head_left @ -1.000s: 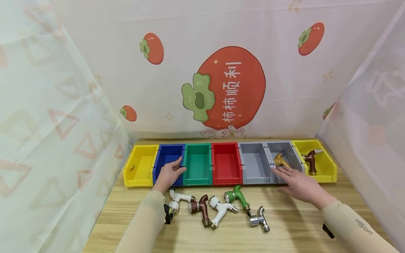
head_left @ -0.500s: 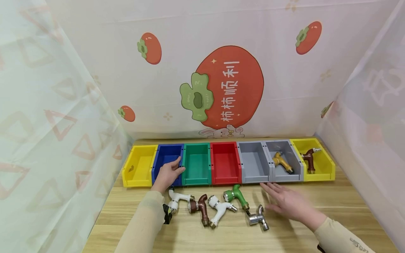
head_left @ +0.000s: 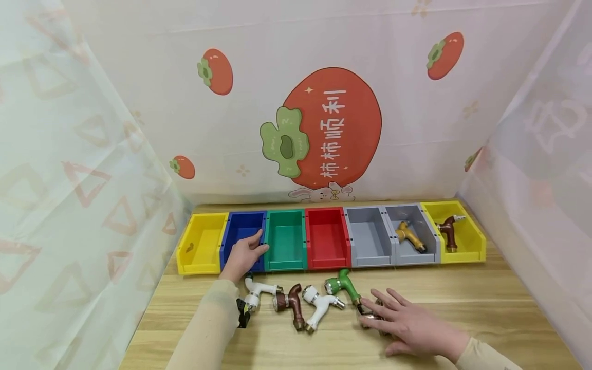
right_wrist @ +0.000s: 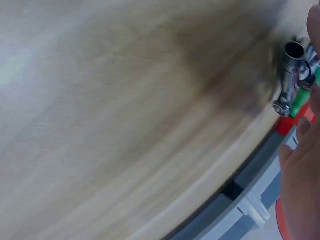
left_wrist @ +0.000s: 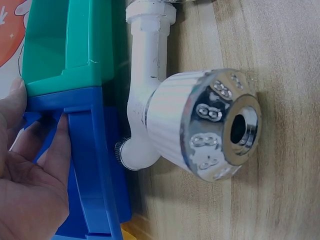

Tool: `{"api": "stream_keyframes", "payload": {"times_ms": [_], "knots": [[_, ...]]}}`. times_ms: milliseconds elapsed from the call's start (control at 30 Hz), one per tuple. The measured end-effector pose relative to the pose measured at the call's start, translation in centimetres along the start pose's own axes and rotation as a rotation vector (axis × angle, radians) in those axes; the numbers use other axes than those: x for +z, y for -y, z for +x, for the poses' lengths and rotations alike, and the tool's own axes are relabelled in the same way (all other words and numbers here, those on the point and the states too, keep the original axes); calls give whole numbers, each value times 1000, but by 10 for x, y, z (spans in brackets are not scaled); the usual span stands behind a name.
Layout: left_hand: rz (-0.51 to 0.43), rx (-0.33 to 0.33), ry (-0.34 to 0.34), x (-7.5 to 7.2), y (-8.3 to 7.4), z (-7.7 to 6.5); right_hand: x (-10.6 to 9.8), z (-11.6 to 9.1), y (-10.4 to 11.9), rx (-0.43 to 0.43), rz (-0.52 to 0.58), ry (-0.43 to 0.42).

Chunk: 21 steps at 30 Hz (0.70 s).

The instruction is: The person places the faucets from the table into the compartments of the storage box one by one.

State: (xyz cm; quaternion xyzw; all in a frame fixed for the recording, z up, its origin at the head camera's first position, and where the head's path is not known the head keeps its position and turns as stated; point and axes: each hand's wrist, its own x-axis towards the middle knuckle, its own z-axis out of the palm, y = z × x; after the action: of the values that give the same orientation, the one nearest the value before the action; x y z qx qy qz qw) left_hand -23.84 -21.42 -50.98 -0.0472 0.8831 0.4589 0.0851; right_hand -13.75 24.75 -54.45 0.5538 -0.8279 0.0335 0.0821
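Observation:
My left hand (head_left: 244, 255) holds the side wall of the blue bin (left_wrist: 92, 165) where it meets the green bin (left_wrist: 60, 75), and its fingers bend into the blue bin. Close below that hand lies a white faucet (left_wrist: 147, 95) with a ribbed, chrome-capped knob. My right hand (head_left: 402, 324) spreads its fingers over a chrome faucet (right_wrist: 290, 80), hiding most of it in the head view. Beside the chrome faucet lies a green faucet (head_left: 344, 285). A brown faucet (head_left: 296, 308) and a second white faucet (head_left: 322, 307) lie further left on the table.
The bins stand in one row at the back: yellow (head_left: 203, 241), blue, green, red (head_left: 328, 239), two grey and a yellow one at right. A yellow-orange faucet (head_left: 409, 235) lies in the right grey bin (head_left: 430, 257), a brown faucet (head_left: 448, 231) in the right yellow bin (head_left: 478, 246).
My right hand has come away from the right grey bin, down and left to the chrome faucet, uncovering the yellow-orange faucet. My left hand stays at the blue bin.

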Motion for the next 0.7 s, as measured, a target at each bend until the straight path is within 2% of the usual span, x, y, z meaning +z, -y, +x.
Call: {"api": "stream_keyframes", "payload": {"times_ms": [233,467,567,700], "knots": [[-2,-3,4,-1,-2,-2,2,-7,-5,-35,-37,-15],[-2,-17,-1,-2,-1,-1,-2,-5,-6,-43,-79,-15],[-8,-17,5,-2,0,-1,-2,-5,-6,-40,-74,-12],[-2,-7,10,-1,1,0,-3,-9,-8,-40,-44,-60]]}}
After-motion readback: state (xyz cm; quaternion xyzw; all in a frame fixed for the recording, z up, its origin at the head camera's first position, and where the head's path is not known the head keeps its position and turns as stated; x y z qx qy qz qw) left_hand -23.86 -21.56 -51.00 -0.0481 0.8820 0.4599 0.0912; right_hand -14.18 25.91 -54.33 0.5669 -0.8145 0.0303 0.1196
